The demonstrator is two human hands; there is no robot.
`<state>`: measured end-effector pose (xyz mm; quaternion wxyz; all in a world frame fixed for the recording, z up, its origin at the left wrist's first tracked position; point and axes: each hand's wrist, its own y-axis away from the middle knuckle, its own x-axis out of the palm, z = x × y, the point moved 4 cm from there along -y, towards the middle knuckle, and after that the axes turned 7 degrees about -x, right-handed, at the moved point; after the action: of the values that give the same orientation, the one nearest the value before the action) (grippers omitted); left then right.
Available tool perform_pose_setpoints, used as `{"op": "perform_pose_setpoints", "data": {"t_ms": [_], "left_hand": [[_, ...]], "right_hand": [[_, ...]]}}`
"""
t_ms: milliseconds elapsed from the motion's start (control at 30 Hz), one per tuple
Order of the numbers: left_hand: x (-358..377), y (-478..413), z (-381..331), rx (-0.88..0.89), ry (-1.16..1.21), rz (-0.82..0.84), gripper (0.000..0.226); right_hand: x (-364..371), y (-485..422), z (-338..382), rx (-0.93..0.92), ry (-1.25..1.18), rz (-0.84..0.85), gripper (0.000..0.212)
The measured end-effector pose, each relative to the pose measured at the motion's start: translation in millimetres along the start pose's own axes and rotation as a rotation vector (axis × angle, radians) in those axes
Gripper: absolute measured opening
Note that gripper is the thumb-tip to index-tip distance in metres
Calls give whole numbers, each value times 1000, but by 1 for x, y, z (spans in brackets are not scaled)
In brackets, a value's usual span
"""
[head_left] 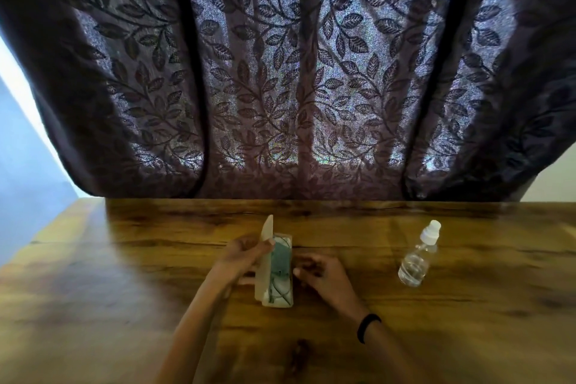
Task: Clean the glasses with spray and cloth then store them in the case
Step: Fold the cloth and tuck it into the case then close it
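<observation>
Case (276, 302) open on table (124, 274), glasses (277, 287) and teal cloth (281, 254) inside; left hand (246, 256) grasping raised lid (267, 238); right hand (324, 274) beside case, fingers curled, grip indeterminate; spray bottle (416, 259) apart, rightward

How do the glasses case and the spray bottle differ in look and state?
The glasses case is pale and opaque; the spray bottle is clear with a white cap. The glasses case lies flat with its lid raised, while the spray bottle stands upright and capped. The left hand grips the glasses case's lid; the spray bottle stands untouched to its right. Both rest on the wooden table.
</observation>
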<state>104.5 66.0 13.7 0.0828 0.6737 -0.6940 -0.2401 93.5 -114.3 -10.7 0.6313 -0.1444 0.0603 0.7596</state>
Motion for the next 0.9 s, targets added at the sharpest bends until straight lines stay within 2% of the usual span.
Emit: {"op": "perform_pose_setpoints", "data": {"t_ms": [100, 233, 333, 600, 900], "left_hand": [[6, -5, -4, 21, -209, -103, 58], [17, -4, 0, -74, -392, -194, 73], [23, 0, -4, -8, -556, -315, 77], [36, 14, -13, 160, -789, -471, 61], [42, 15, -16, 231, -880, -562, 66]], "right_hand": [[0, 1, 1, 19, -13, -4, 36], [0, 2, 0, 58, -8, 7, 36], [0, 2, -1, 100, 10, -1, 36], [1, 4, -1, 108, -11, -1, 28], [1, 4, 1, 129, 16, -7, 25]]}}
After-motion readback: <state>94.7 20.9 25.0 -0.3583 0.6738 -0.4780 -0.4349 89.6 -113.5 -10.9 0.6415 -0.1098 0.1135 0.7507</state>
